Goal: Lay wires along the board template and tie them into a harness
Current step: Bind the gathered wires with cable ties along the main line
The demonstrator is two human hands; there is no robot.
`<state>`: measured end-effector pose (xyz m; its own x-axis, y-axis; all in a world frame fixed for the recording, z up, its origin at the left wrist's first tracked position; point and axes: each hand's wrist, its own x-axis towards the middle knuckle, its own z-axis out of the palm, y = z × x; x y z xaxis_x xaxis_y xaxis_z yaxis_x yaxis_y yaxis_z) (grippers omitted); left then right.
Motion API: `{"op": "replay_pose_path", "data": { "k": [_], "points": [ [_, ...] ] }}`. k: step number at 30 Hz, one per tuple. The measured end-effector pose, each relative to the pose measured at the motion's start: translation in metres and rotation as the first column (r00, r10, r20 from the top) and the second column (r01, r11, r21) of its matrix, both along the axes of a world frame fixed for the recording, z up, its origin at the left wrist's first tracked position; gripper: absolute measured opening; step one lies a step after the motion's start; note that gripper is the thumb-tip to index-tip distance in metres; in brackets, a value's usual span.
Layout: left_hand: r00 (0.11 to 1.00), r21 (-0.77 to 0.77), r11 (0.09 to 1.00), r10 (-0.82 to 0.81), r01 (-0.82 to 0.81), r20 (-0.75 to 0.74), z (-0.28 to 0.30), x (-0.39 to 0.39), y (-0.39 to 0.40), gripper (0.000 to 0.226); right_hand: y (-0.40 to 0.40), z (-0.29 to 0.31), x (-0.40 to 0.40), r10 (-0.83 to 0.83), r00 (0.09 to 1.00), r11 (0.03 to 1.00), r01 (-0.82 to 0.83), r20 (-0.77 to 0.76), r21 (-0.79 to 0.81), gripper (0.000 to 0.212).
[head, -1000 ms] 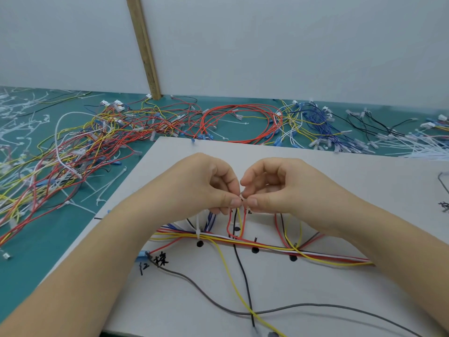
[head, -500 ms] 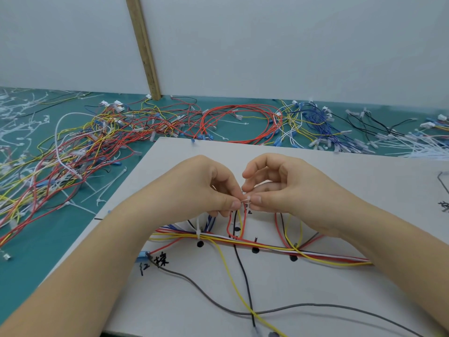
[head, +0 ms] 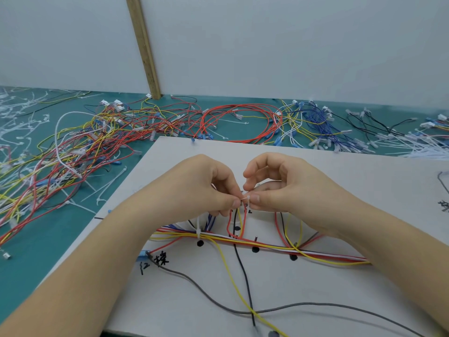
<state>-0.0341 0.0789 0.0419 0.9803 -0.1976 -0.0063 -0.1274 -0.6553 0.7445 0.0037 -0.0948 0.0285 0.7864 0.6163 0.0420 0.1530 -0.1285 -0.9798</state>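
Note:
A white board template (head: pixel 328 186) with black dots and handwritten marks lies in front of me. A bundle of red, yellow, white and blue wires (head: pixel 262 246) runs across it; a white cable tie (head: pixel 199 229) binds it at the left. My left hand (head: pixel 201 188) and my right hand (head: pixel 281 188) meet above a loop of red and yellow wires (head: pixel 237 224). Both pinch a small white cable tie (head: pixel 246 198) between thumb and fingertips at the top of that loop. A grey wire (head: pixel 218 302), a black wire and a yellow wire trail toward me.
Tangled piles of red, yellow, blue and white wires (head: pixel 80 147) cover the green mat (head: pixel 48 239) to the left and behind the board. Loose white cable ties (head: pixel 427 149) lie at the far right. A wooden strip (head: pixel 143 45) leans on the wall.
My right index and middle fingers have lifted and spread away from the thumb. Both hands stay at the same spot over the loop, still pinching the small tie.

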Motion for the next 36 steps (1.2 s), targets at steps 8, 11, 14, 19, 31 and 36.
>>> {"op": "replay_pose_path", "data": {
  "k": [8,11,14,19,31,36],
  "points": [
    [1.0,-0.012,1.0,0.013,-0.013,-0.001,0.001,0.001,-0.002,0.014,0.0,-0.001,-0.001,-0.012,0.997,1.0,0.014,0.078,-0.02,0.031],
    [1.0,-0.048,0.999,0.021,-0.022,-0.021,0.0,0.001,-0.002,0.018,0.002,-0.002,-0.001,-0.022,0.996,0.999,0.024,0.083,-0.025,0.03],
    [0.999,-0.063,0.998,0.018,-0.021,-0.036,0.0,0.001,-0.003,0.021,0.003,-0.002,-0.001,-0.032,0.995,0.999,0.034,0.091,-0.021,0.03],
    [0.999,-0.077,0.997,0.022,-0.024,-0.033,-0.001,0.002,-0.002,0.019,0.003,-0.002,-0.003,0.001,0.981,0.998,0.01,0.192,-0.055,0.033],
    [0.998,-0.061,0.997,-0.048,0.045,-0.051,-0.001,0.002,0.004,0.011,0.001,0.002,-0.011,0.137,0.815,0.972,-0.001,0.564,-0.235,0.04],
    [0.993,0.027,0.993,-0.113,0.114,-0.03,-0.001,-0.001,0.004,0.008,0.0,0.002,-0.012,0.215,0.694,0.957,-0.009,0.687,-0.291,0.019]
  ]
}}
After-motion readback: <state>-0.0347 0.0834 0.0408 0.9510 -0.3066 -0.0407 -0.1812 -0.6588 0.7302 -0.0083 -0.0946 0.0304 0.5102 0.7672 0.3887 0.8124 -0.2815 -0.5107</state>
